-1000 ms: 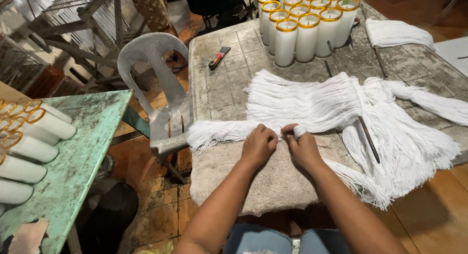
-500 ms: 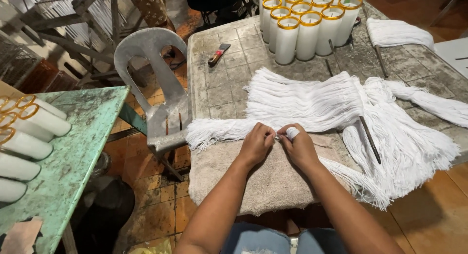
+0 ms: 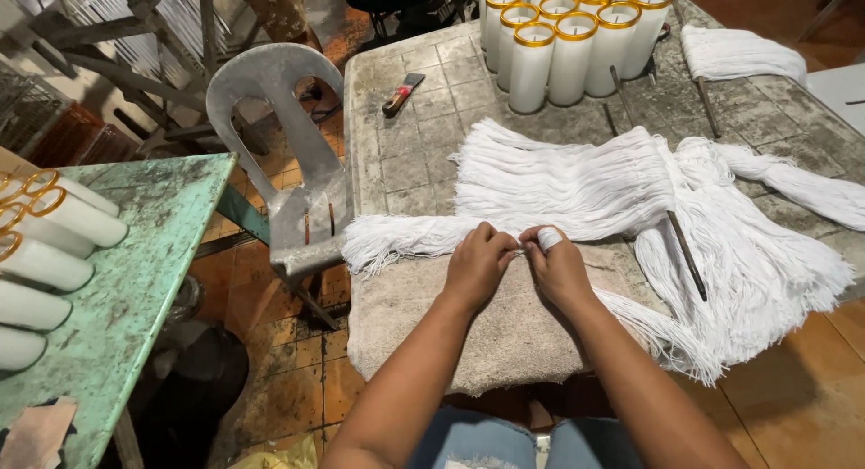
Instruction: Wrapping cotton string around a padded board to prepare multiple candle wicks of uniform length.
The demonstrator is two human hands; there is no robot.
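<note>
On the tiled surface [image 3: 405,163], just in front of the big heap of white strings [image 3: 577,176], a long white fringed bundle [image 3: 396,237] lies across a beige towel [image 3: 505,325], left hand [image 3: 476,266] and right hand [image 3: 559,269] fingers both pinched tight on its middle.

Two hands [image 3: 518,266], one chair [image 3: 288,154], two tables [image 3: 405,127]

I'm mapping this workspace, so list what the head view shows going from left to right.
White candles lying on their sides → worn green table → grey plastic chair → left hand → right hand → thin dark rod on the white strings → folded white cloth at the far right.
</note>
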